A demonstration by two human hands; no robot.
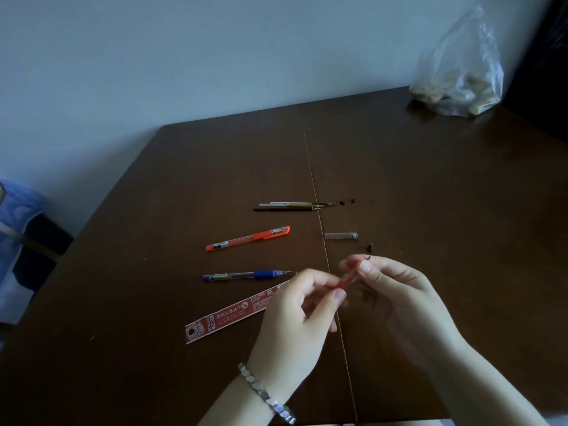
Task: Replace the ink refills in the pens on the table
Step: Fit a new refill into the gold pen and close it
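Both hands hold a thin red refill [346, 281] over the table's near middle. My left hand [302, 315] pinches its lower end; my right hand [396, 290] pinches the upper end near the tip. An orange capped pen [247, 239] lies to the left, and below it a blue pen [246, 275] with its tip bare. Three loose refills [295, 206] lie farther back. A clear barrel piece [341, 236] and a small dark cone tip [370, 247] rest just beyond my right hand.
A red refill packet [227, 318] lies flat beside my left hand. Two tiny dark caps [347, 201] sit by the refills. A clear plastic bag [461, 84] stands at the table's far right corner. A seam [316, 195] runs down the brown table [153, 333].
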